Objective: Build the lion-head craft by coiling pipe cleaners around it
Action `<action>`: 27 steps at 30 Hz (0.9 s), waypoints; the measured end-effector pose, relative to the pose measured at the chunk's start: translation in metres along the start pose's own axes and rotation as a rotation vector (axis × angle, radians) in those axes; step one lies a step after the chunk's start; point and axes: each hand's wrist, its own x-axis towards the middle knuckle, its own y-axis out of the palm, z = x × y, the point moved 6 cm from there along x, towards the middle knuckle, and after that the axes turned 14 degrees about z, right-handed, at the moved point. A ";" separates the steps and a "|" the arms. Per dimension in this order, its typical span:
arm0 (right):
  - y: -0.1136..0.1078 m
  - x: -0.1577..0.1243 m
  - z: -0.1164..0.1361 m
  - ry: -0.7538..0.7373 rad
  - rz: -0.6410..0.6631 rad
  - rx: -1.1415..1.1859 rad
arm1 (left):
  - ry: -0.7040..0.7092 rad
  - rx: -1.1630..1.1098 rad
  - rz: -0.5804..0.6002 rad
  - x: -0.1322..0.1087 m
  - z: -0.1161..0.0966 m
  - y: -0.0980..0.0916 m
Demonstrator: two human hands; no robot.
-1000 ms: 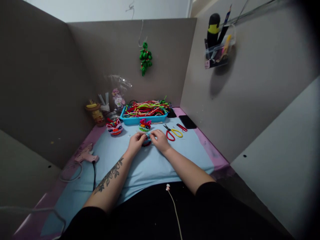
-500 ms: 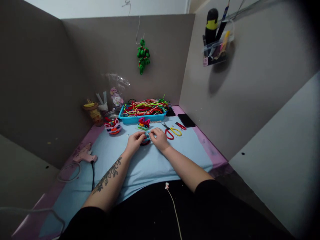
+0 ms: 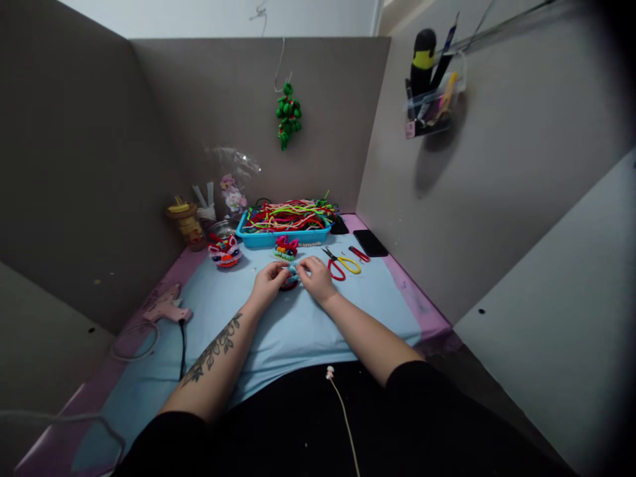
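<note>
Between my fingertips is a small light-blue fuzzy piece [image 3: 293, 270], with a dark red loop [image 3: 289, 285] just below it; the fingers partly cover both. My left hand [image 3: 269, 281] pinches the blue piece from the left side. From the right, my right hand [image 3: 317, 277] pinches it too, fingers curled. Just beyond my hands stands a small red and pink animal head [image 3: 286, 248] with orange and green edging. Farther left rests a second animal head [image 3: 225, 252] in pink, red and orange. Scissors [image 3: 340, 264] with one red and one yellow handle lie right of my right hand.
A blue basket [image 3: 283, 239] heaped with colourful pipe cleaners [image 3: 291, 215] stands at the back. A red cutter [image 3: 359, 254] and black phone [image 3: 370, 243] lie right. Left are a pink glue gun [image 3: 167, 306] with its cable and a brown cup [image 3: 185, 225]. Partitions enclose the table.
The camera view has shifted slightly. Both hands stay at nearly the same spot, still pinching the light-blue piece, with only tiny finger movement.
</note>
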 end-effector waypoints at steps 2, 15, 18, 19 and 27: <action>0.000 0.000 0.000 -0.002 -0.007 0.004 | -0.002 -0.012 0.005 0.000 0.000 0.001; 0.001 -0.001 -0.001 0.013 0.007 -0.013 | -0.032 -0.029 0.021 -0.001 0.001 0.003; 0.001 -0.001 -0.002 0.024 0.008 -0.019 | -0.027 -0.030 0.020 -0.001 0.000 0.003; 0.002 -0.001 -0.002 0.025 0.008 -0.021 | -0.026 -0.033 0.016 -0.001 -0.001 0.003; 0.002 0.001 -0.001 0.001 0.013 -0.030 | -0.012 -0.012 0.004 -0.001 -0.003 0.001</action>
